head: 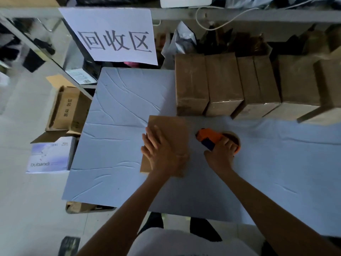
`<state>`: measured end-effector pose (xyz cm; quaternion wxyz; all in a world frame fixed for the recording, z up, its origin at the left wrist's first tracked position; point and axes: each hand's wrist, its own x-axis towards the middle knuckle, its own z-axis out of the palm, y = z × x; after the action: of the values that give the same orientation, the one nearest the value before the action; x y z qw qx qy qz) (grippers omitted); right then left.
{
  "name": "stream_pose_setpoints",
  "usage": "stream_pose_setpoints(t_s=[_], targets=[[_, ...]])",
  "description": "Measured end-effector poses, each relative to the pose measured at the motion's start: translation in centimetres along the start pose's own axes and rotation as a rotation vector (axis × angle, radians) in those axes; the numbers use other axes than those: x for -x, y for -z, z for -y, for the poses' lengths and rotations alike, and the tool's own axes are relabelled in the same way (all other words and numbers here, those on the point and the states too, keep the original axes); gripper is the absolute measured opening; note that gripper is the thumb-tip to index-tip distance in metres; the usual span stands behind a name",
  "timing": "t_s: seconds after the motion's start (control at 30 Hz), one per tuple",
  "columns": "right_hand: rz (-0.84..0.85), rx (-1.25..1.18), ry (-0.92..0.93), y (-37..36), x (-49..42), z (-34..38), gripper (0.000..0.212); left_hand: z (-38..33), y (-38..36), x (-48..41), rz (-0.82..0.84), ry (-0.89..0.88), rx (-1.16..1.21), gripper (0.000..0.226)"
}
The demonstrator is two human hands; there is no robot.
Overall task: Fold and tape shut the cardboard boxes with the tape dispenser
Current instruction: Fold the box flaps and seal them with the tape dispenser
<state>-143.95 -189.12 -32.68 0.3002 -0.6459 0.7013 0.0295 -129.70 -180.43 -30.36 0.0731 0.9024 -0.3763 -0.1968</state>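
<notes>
Box: the box (171,130) lies near the middle of the desk (120,126), right in front of the person, its top flat.
Left hand: the left hand (162,150) has straight, spread fingers and its palm is pressed on the box top. I'd say that keeps the flaps down and stops the box sliding.
Right hand: the right hand (221,154) has its fingers curled round the dispenser (210,137), just right of the box and not touching it.
Dispenser: its orange nose points toward the box, poised, I judge, to start a strip. Whether it rests on the desk I cannot tell.
Row of boxes (221,85): they stand side by side at the back, out of the way.
</notes>
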Motion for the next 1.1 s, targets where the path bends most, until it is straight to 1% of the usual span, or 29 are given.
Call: stream_pose_setpoints(t_s=[0.07, 0.17, 0.23, 0.3, 0.37, 0.47, 0.5, 0.53, 0.57, 0.6, 0.63, 0.67, 0.7, 0.73, 0.8, 0.83, 0.87, 0.9, 0.97, 1.0, 1.03, 1.1], targets=[[0.015, 0.078, -0.009, -0.8, -0.7, -0.3, 0.077, 0.4, -0.3, 0.2, -0.010, 0.000, -0.005, 0.122], [-0.066, 0.220, 0.026, -2.0, -1.6, -0.6, 0.066, 1.7, -0.8, 1.1, 0.009, 0.006, -0.021, 0.128], [-0.124, 0.241, 0.031, -2.5, -1.9, -0.8, 0.063, 3.0, -0.8, 1.9, 0.011, 0.026, -0.025, 0.131], [-0.136, 0.264, 0.056, -2.8, -1.9, -1.1, 0.066, 4.1, -0.7, 2.5, -0.004, 0.056, -0.047, 0.133], [-0.119, 0.253, 0.080, -2.6, -1.8, -1.2, 0.064, 4.6, -0.4, 2.8, -0.009, 0.068, -0.070, 0.135], [-0.068, 0.272, 0.086, -1.8, -1.8, -1.1, 0.061, 4.5, -0.1, 2.7, 0.030, 0.058, -0.074, 0.136], [-0.053, 0.258, 0.088, -1.3, -1.9, -1.1, 0.059, 4.5, 0.0, 2.7, 0.041, 0.058, -0.064, 0.136], [-0.060, 0.204, 0.103, -0.9, -2.0, -1.3, 0.052, 4.5, 0.0, 2.7, 0.052, 0.057, -0.055, 0.136], [-0.074, 0.124, 0.148, -0.1, -2.0, -1.5, 0.040, 4.7, 0.1, 2.6, 0.064, 0.056, -0.042, 0.137], [-0.096, 0.046, 0.255, 0.6, -1.9, -1.8, 0.030, 4.9, 0.2, 2.4, 0.076, 0.054, -0.029, 0.137], [-0.114, 0.001, 0.415, 1.5, -1.6, -1.9, 0.029, 5.2, 0.4, 2.2, 0.090, 0.058, -0.018, 0.137], [-0.131, -0.021, 0.565, 2.2, -1.2, -2.0, 0.033, 5.4, 0.8, 2.1, 0.105, 0.066, -0.013, 0.137], [-0.161, -0.070, 0.657, 2.9, -0.8, -1.9, 0.038, 5.6, 1.2, 1.9, 0.115, 0.078, 0.003, 0.136], [-0.202, -0.116, 0.706, 3.5, -0.4, -1.6, 0.043, 5.7, 1.5, 1.8, 0.114, 0.091, 0.031, 0.134], [-0.305, -0.109, 0.793, 4.5, 0.7, -0.8, 0.045, 5.0, 2.7, 1.6, 0.093, 0.109, 0.184, 0.128], [-0.329, -0.083, 0.831, 5.0, 1.2, -0.2, 0.043, 4.5, 3.4, 1.5, 0.074, 0.083, 0.293, 0.126], [-0.348, -0.066, 0.870, 5.4, 1.6, 0.3, 0.043, 3.8, 4.3, 1.4, 0.038, -0.003, 0.378, 0.124], [-0.369, -0.058, 0.908, 5.9, 1.8, 0.7, 0.045, 2.9, 5.3, 1.5, -0.017, -0.149, 0.414, 0.119], [-0.433, -0.054, 0.963, 6.6, 2.5, 1.3, 0.048, 1.5, 7.2, 1.9, -0.157, -0.475, 0.433, 0.101], [-0.454, -0.062, 0.980, 6.7, 2.9, 1.5, 0.049, 0.8, 7.9, 2.0, -0.205, -0.579, 0.446, 0.091], [-0.463, -0.069, 0.993, 6.9, 3.4, 1.6, 0.051, 0.3, 8.5, 2.3, -0.251, -0.652, 0.449, 0.079], [-0.467, -0.088, 1.010, 7.0, 4.0, 1.6, 0.057, 0.0, 9.3, 3.0, -0.379, -0.750, 0.363, 0.058]])
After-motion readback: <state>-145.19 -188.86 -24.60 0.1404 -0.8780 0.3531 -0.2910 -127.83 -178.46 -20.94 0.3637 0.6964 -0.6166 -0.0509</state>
